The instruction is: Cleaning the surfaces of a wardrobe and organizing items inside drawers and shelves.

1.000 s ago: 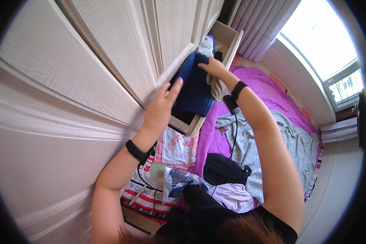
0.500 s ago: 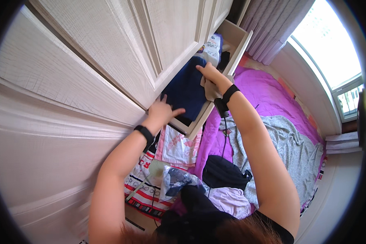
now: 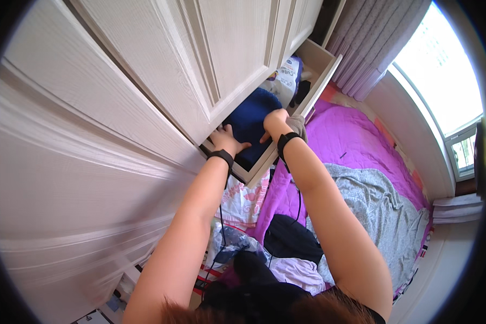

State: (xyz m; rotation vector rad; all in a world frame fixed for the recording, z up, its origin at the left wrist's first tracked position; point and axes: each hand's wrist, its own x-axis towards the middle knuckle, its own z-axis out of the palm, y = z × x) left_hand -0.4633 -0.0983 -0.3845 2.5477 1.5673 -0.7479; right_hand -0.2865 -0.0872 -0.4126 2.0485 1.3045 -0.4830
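A folded dark blue cloth (image 3: 247, 114) lies in the pulled-out wooden drawer (image 3: 265, 166), its far part bulging upward. On the cloth's near left edge rests my left hand (image 3: 229, 142), thumb stretched away from the fingers, nothing held in it. My right hand (image 3: 276, 122) reaches over the drawer's right wall onto the cloth's right edge. Its thumb points down against the cloth, but the other fingers are hidden, so its grip does not show. Beside the right wrist, a beige cloth (image 3: 298, 127) hangs over the drawer's wall.
A white and purple package (image 3: 287, 75) stands deeper in the drawer. Wardrobe doors (image 3: 146, 70) rise close on the left. Right of the drawer lie a purple quilt (image 3: 351, 129) and a grey blanket (image 3: 372, 200). Below are a black bag (image 3: 291, 237) and a clear plastic bag (image 3: 229, 243).
My right hand has come nearer along the drawer, down the cloth's right edge. My left hand has moved onto the cloth's near left part. The cloth's far part now bulges more.
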